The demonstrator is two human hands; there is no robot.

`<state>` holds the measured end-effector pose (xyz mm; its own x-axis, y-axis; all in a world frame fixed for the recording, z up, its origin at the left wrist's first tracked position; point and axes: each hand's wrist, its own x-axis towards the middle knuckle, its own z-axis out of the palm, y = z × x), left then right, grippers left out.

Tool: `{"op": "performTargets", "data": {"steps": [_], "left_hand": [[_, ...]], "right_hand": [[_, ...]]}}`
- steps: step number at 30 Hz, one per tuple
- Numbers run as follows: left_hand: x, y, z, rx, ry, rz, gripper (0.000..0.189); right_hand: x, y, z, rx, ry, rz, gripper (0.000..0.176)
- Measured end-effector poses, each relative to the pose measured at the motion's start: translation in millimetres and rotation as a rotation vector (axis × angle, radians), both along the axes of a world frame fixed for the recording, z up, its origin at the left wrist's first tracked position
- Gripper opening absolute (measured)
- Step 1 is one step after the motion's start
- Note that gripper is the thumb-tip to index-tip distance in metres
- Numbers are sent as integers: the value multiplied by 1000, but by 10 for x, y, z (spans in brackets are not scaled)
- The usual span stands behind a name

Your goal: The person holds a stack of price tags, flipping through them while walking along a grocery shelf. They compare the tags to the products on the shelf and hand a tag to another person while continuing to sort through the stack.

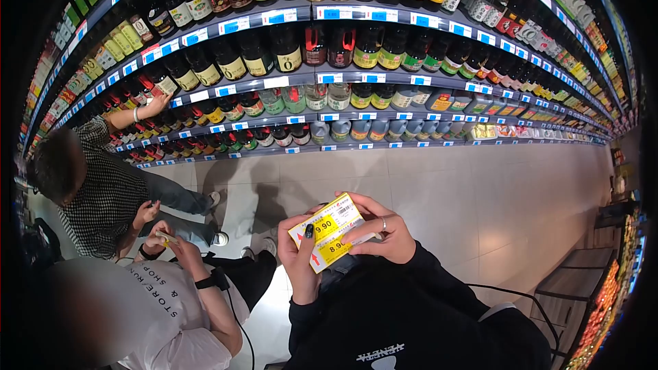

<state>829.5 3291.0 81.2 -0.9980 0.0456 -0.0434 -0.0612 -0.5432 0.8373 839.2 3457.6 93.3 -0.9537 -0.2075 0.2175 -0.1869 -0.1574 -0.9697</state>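
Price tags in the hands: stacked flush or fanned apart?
Fanned slightly: two yellow price tags overlap with both prices showing, held between the left hand and right hand.

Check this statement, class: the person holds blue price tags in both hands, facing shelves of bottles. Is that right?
No. The head view shows the price tags are yellow, not blue. The left hand and right hand both hold them, facing shelves of bottles.

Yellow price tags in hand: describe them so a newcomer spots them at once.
Below the curved shelf wall of sauce bottles, over the pale tiled floor, the left hand and right hand hold a stack of yellow paper price tags. Black figures 9.90 and 8.90 and red arrows set it apart from the blue-and-white shelf labels.
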Motion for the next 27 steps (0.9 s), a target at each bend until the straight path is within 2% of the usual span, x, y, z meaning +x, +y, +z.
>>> {"op": "performTargets", "data": {"steps": [5,20,27], "left_hand": [[-30,11,40,24,-4,1,25],[-39,15,52,32,14,0,27],[-41,16,55,16,5,-3,27]], "right_hand": [[-10,-26,47,-63,-27,14,23],[-18,3,32,-3,10,7,15],[0,0,23,-19,1,-35,19]]}}
